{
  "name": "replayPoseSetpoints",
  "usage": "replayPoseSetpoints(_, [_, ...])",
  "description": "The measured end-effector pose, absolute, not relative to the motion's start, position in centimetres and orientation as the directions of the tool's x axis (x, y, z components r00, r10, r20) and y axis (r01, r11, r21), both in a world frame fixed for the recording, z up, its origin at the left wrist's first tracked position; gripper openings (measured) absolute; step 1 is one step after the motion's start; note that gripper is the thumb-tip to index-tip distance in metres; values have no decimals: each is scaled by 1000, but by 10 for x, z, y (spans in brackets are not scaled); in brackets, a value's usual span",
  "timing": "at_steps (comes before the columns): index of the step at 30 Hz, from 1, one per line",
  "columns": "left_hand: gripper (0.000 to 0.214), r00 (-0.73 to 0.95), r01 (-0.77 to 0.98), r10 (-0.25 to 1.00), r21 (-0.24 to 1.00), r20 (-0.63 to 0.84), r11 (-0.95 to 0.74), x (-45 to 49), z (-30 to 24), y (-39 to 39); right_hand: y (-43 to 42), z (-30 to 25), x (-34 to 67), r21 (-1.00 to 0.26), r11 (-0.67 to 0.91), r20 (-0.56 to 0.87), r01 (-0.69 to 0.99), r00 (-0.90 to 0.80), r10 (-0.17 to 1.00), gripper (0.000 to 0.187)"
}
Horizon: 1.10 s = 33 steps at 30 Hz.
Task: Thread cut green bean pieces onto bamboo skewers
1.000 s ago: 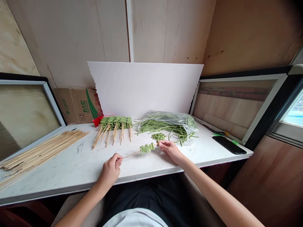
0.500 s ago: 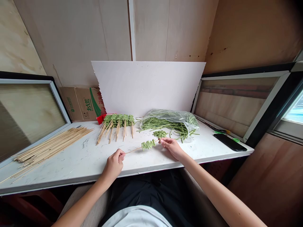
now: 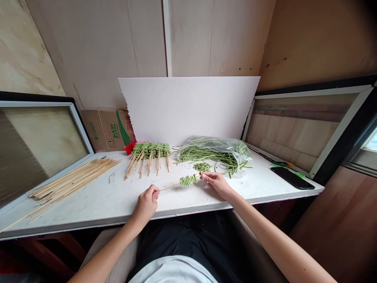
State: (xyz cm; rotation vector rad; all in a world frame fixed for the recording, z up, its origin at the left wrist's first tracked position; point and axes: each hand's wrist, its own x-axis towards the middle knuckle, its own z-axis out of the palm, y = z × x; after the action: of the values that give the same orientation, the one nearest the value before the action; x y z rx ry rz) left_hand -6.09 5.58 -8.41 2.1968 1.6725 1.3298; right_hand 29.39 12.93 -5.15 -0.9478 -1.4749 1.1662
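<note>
My left hand [image 3: 147, 202] is closed on the blunt end of a thin bamboo skewer [image 3: 172, 186] held just above the white table [image 3: 103, 200]. Several short green bean pieces [image 3: 188, 180] are threaded on the skewer near its far end. My right hand [image 3: 216, 183] pinches a small bean piece at the skewer's tip. A small heap of cut bean pieces [image 3: 202, 166] lies just beyond my right hand.
Finished bean skewers [image 3: 150, 154] lie in a row at the back. A clear bag of long beans [image 3: 216, 152] sits to their right. Bare skewers [image 3: 70, 182] are piled at left. A black phone [image 3: 292, 178] lies at right, a cardboard box [image 3: 107, 129] and white board [image 3: 188, 108] behind.
The camera view has drifted, so everything sits slightly further right in the frame. Both hands keep the same hold on the skewer.
</note>
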Motion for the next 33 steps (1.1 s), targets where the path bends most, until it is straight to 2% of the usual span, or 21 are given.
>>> replayPoseSetpoints(9, [16,33,746,823,534,568,-398,-62,-84,55,130,-53,294,-973,223,230,-54,-209,951,37])
replayPoseSetpoints(28, [14,25,724,821,556,570,-408,-61,-84,55,131,-54,295,-975,222,216,1,-216,952,44])
replayPoseSetpoints(33, [15,23,721,812,553,583,-417,-61,-83,55,132,-55,296,-976,217,216,-20,-225,950,40])
